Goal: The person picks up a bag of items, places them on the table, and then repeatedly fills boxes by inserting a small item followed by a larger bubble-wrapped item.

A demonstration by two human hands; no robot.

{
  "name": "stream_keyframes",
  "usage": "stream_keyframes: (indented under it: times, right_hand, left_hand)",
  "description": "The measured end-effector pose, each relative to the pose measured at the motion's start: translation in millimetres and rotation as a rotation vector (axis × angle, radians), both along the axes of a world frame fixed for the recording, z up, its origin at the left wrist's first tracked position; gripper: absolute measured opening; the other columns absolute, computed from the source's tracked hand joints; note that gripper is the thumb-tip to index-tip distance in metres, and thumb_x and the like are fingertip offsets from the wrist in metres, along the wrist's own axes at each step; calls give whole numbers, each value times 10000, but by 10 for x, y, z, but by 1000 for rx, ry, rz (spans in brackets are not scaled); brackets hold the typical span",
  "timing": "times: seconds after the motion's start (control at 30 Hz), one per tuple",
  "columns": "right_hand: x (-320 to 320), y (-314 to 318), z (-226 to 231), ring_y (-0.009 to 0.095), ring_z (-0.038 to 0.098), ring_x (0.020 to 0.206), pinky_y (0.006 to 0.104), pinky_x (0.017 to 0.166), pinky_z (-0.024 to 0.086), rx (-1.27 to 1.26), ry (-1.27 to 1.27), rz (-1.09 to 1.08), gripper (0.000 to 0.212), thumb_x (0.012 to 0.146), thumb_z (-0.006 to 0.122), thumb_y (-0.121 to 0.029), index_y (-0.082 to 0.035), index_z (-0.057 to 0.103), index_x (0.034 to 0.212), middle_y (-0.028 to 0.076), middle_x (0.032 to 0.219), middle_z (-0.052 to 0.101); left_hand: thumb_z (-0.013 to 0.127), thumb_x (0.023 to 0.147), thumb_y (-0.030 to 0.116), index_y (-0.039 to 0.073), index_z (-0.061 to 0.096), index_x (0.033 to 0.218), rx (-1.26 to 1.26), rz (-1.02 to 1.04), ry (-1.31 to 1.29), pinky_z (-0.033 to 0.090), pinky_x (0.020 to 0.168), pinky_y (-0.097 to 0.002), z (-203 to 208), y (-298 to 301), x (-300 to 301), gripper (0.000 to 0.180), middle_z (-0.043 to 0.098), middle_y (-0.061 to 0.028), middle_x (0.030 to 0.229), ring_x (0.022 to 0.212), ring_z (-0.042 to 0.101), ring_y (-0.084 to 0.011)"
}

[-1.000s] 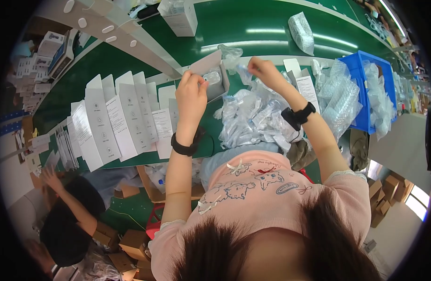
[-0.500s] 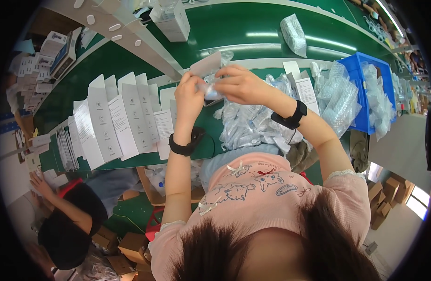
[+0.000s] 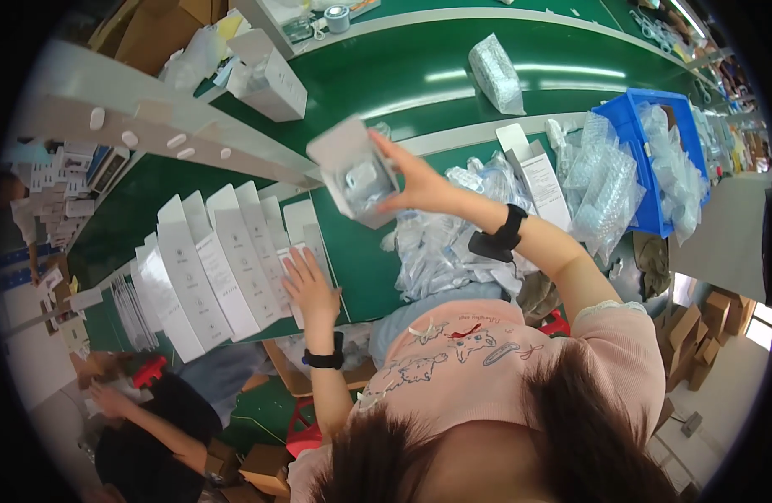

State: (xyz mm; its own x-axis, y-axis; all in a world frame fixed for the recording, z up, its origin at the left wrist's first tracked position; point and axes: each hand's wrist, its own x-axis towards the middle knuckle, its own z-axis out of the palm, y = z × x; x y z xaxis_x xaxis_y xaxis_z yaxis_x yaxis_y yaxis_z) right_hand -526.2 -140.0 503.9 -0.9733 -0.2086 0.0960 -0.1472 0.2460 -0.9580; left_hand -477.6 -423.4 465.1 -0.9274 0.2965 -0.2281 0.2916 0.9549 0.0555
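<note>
My right hand point(image 3: 413, 178) grips an open white carton point(image 3: 384, 220) by its right side, above the green table. Its flap stands up, and inside lies something pale in clear plastic wrap that I cannot name. My left hand point(image 3: 312, 289), fingers spread, rests against the nearest white box point(image 3: 304, 220) at the right end of a row. To its left stand several more open-topped white boxes point(image 3: 222, 260) with raised flaps. A heap of clear plastic bags point(image 3: 440, 256) with small parts lies beneath my right forearm.
A blue bin point(image 3: 625, 159) with bubble-wrapped packs point(image 3: 608, 180) is at the right, beside another open box point(image 3: 543, 189). A silvery wrapped pack point(image 3: 496, 74) lies farther back. A metal post point(image 3: 163, 117) slants across the left; a co-worker's arm point(image 3: 155, 427) shows at lower left.
My left hand has left the carton and moved down-left to the row of boxes. My right hand now holds the carton alone, its opening turned toward me. The view has shifted.
</note>
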Motion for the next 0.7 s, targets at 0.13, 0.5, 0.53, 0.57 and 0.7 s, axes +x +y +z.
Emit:
stream_keyframes:
  times: [0.13,0.5,0.53,0.57,0.7]
  right_hand:
    - [-611,380,241,208,377,1176,340,878,433,-312,76,-237,1043,587,761,-59,-119,94,1387,110,1361,278]
    - [-1910,1427,-522,304,373,1183,403,876,417,272,354,-537,1041,582,780,-150,-114,116,1383,221,1297,340]
    - [-1887,1483,-575,317,362,1189,417,886,406,337,391,-506,1042,577,785,-185,-111,124,1380,233,1298,332]
    - [-1854,1555,-624,331,352,1195,431,897,394,402,426,-474,1045,573,789,-219,-109,132,1378,244,1299,325]
    - [-1586,1856,-570,390,333,1184,438,904,385,1172,-376,-656,996,591,738,-413,-172,167,1372,266,1251,357]
  left_hand:
    - [734,614,217,67,231,1340,-388,-31,300,198,956,-578,-419,98,155,896,132,-189,1405,1249,185,-407]
    - [705,639,145,79,232,1343,37,197,95,234,932,-549,-179,123,-122,851,128,-190,1405,1263,157,-393]
    - [714,632,154,79,233,1343,20,161,114,237,927,-556,-207,123,-100,861,130,-193,1403,1261,158,-393]
    - [714,632,154,79,233,1343,13,162,107,237,927,-556,-234,145,-65,861,130,-193,1403,1261,158,-393]
    - [748,594,189,65,222,1343,-90,96,98,264,937,-517,69,582,-54,924,149,-210,1387,1243,186,-409]
